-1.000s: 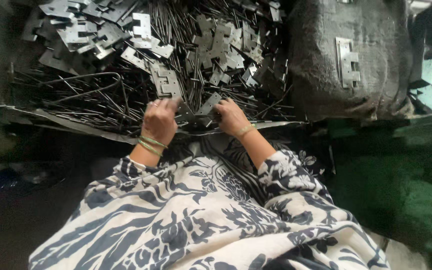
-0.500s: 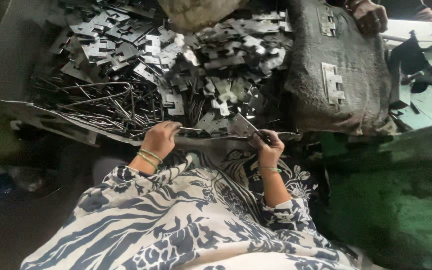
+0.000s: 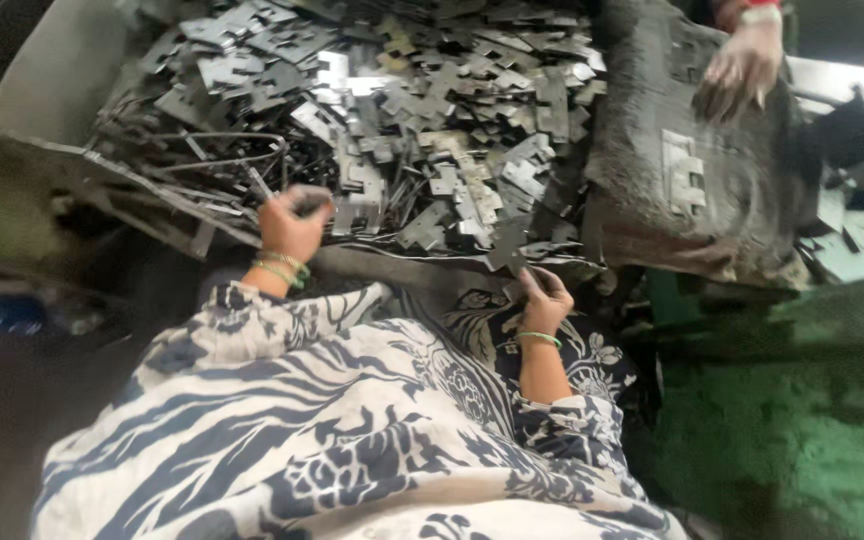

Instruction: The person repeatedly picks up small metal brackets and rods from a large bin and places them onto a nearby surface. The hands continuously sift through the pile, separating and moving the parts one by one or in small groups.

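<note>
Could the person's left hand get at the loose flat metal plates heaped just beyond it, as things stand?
Probably yes. The left hand is at the near edge of the heap of metal plates, with nothing lying between them. It is curled, though, and may already hold something; the blur hides what.

Just beyond the fingers of the left hand (image 3: 292, 222) lies a heap of flat metal plates (image 3: 422, 110), dull grey for the most part, with a few smooth faces catching a bright gleam. Thin metal rods (image 3: 202, 160) beside those fingers look dark and matt. The fingers of the right hand (image 3: 544, 298) pinch 1 plate (image 3: 508, 250) of the same grey, unpolished metal. Under both wrists spreads soft printed cloth (image 3: 332, 430), matt, navy on cream. Well past the right fingers sits a rough, grimy dark block (image 3: 692, 170), its surface coarse and lustreless.
</note>
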